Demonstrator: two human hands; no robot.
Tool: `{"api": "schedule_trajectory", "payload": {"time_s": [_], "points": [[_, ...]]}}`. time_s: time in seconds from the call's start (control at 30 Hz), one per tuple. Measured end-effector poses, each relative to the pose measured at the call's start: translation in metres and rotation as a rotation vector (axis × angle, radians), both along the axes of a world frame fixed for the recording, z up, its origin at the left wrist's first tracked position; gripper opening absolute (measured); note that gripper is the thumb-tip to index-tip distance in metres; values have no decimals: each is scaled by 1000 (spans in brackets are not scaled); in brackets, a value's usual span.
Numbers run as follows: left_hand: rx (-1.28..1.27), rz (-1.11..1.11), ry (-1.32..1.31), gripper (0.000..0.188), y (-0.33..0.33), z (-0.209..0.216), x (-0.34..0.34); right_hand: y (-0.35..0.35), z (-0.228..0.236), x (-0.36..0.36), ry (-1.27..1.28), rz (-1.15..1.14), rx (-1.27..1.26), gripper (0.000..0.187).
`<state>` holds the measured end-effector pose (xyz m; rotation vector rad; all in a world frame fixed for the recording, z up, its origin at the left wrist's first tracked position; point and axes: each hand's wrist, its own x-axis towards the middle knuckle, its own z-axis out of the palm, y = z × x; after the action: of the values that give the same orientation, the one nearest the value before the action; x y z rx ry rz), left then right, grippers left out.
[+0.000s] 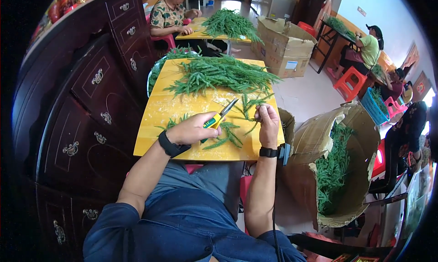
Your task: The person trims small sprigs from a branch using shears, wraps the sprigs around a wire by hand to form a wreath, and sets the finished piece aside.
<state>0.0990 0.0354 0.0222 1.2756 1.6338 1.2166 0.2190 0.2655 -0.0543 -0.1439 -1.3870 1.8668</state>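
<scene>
My left hand [193, 129] is closed around long-nose pliers [223, 112] with yellow and dark green handles; their metal jaws point up and to the right. My right hand [268, 123] pinches the stem end of a green artificial fern-like sprig [247, 108], which hangs leftward over the yellow table [157, 104]. The jaw tips are near this sprig but apart from my right fingers. Under and beside my left hand lies another green sprig [226, 138]. A large heap of green sprigs [223, 74] covers the table's far side. Pale crumbs are scattered over the tabletop.
A torn cardboard box [301, 143] with green sprigs [332, 168] stands to my right. Dark wooden cabinets [86, 125] line the left. Ahead, a person [166, 18] sits at another yellow table with a green heap. Another box [284, 45] and more seated people [368, 50] are farther right.
</scene>
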Motion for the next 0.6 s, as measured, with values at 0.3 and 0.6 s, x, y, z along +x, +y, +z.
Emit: {"api": "schedule_trajectory", "payload": {"time_s": [0.3, 0.6], "points": [[-144, 48, 100, 40, 8, -2, -2, -9, 1, -7, -14, 73, 92, 19], [-110, 162, 341, 29, 10, -18, -10, -14, 0, -11, -140, 249, 141, 17]]}}
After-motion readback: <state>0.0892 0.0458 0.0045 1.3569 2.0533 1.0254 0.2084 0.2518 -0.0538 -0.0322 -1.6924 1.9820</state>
